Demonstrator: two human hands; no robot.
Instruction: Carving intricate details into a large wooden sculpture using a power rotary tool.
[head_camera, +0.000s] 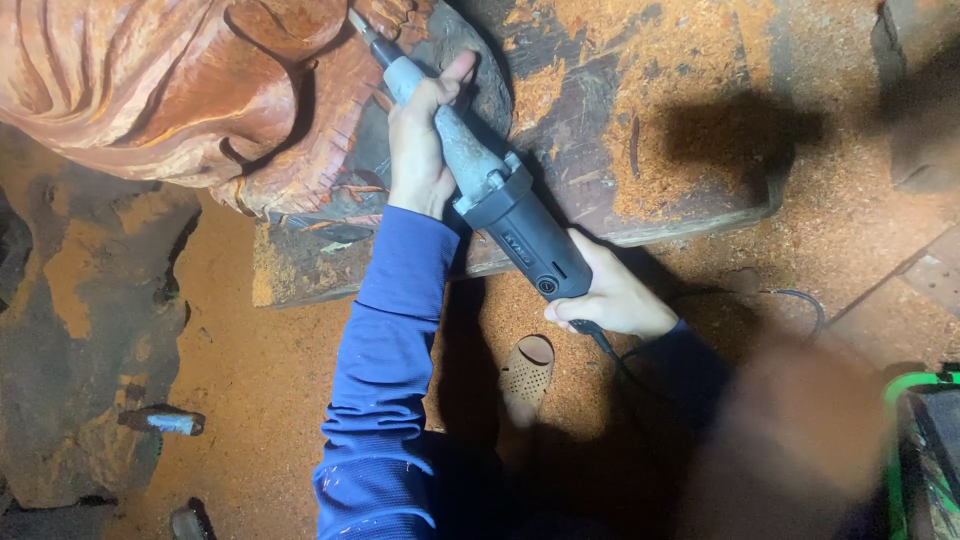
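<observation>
Both hands steer a die grinder into a reddish wood carving.

The left hand (418, 150) clenches the grey neck of the die grinder (480, 185), its bit touching the wood carving (170, 90) at top left; the right hand (612, 295) grasps the dark rear body beside the power cord (800, 305). A perforated clog (525, 378) stands on the sawdust-covered floor (270, 370) below.

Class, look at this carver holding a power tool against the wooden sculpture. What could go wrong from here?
1. The bare left hand grips near the tip of the die grinder; a kick off the reddish carving could likely cut fingers.
2. The cord trails over the sawdust-covered floor beside the sandal, a possible snag.
</observation>
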